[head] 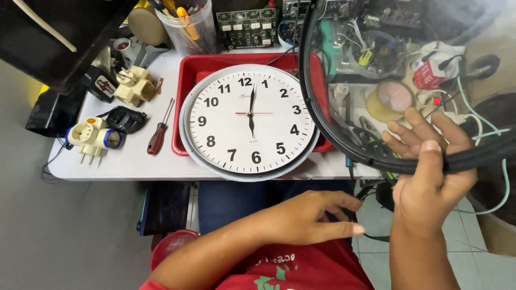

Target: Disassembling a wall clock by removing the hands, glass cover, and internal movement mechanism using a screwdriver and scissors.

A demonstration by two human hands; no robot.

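Observation:
A round white wall clock (248, 121) with black numerals lies face up on a red tray (188, 80), with no front cover on it. My right hand (430, 177) grips the black rim of the clock's clear round cover (376, 70), holding it up to the right of the clock. My left hand (309, 217) rests low near my lap, fingers stretched out flat, holding nothing.
On the white table (134, 158) lie a red-handled screwdriver (157, 138), cream plug adapters (91, 137), a black part (126, 118) and a clear cup of tools (188, 21). Circuit boards, wires and a tape roll (395, 99) show behind the cover.

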